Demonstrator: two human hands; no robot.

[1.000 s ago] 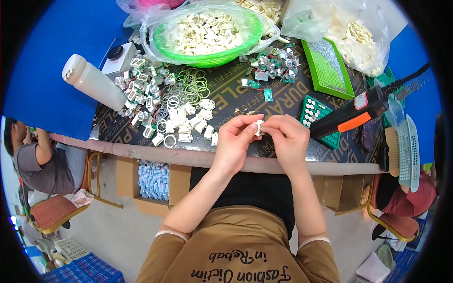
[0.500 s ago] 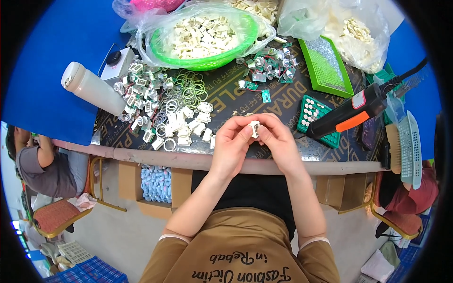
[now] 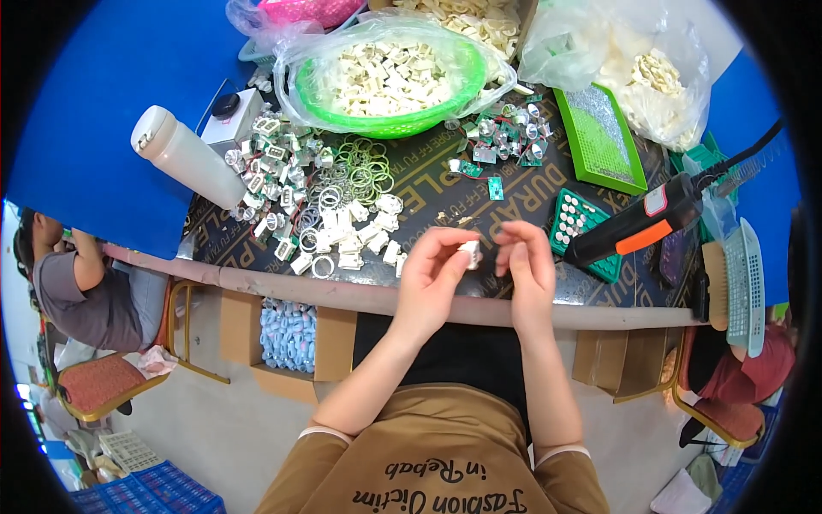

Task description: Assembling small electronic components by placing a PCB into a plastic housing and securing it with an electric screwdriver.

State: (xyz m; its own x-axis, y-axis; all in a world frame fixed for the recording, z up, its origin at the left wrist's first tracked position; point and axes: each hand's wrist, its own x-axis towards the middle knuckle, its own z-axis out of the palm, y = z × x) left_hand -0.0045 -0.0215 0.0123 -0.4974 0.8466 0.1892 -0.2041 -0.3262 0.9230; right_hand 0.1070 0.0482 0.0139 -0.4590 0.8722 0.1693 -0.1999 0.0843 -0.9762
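Between the thumb and fingers of my left hand [image 3: 428, 278] is a small white plastic housing [image 3: 470, 249], partly hidden by the fingertips. My right hand [image 3: 532, 278] is a little way off to the right, its fingers loosely bent and apart, with nothing visible in it. Both hands hover over the near edge of the dark table. Left of them lies a pile of loose white housings [image 3: 349, 244], beside clear and greenish rings [image 3: 364, 169]. Beyond my hands, a small green circuit board [image 3: 496, 188] lies near a heap of boards with clear lenses [image 3: 514, 128].
A green basket [image 3: 390, 127] full of white parts stands at the back. On the left are a white bottle [image 3: 190, 158] and assembled units [image 3: 272, 163]. A black electric screwdriver [image 3: 629, 226] rests by a green tray of white pieces [image 3: 575, 224]. A lime tray [image 3: 615, 163] lies behind.
My right hand has come away from the white housing and moved right. The left hand keeps it. The whole view has shifted slightly.
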